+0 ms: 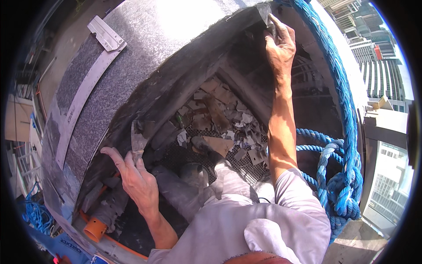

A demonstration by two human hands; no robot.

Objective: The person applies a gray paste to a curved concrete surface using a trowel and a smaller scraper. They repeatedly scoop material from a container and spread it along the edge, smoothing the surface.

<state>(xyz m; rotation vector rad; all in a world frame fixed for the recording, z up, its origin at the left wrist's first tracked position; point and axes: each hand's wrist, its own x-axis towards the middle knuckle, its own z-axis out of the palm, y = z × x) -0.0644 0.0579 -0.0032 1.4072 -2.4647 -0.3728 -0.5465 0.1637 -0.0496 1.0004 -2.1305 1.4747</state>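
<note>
My left hand (140, 185) holds a metal scraper (140, 138) upright near the dark inner edge of the grey speckled panel (101, 79), its index finger extended toward that edge. My right hand (280, 50) reaches up to the top of the opening, gripping a second flat grey blade (265, 13) against the rim beside the blue rope. A long metal straightedge with a crossbar (83, 99) lies on the panel to the left. My legs are down inside the cavity, among broken scraps (220, 105) on dark mesh flooring.
Thick blue rope (338, 88) runs down the right rim into knotted loops (345, 193). An orange-ended cylinder (94, 226) lies at lower left. Outside on the left are another blue rope pile (37, 215) and assorted materials. High-rise buildings (378, 75) show beyond the right edge.
</note>
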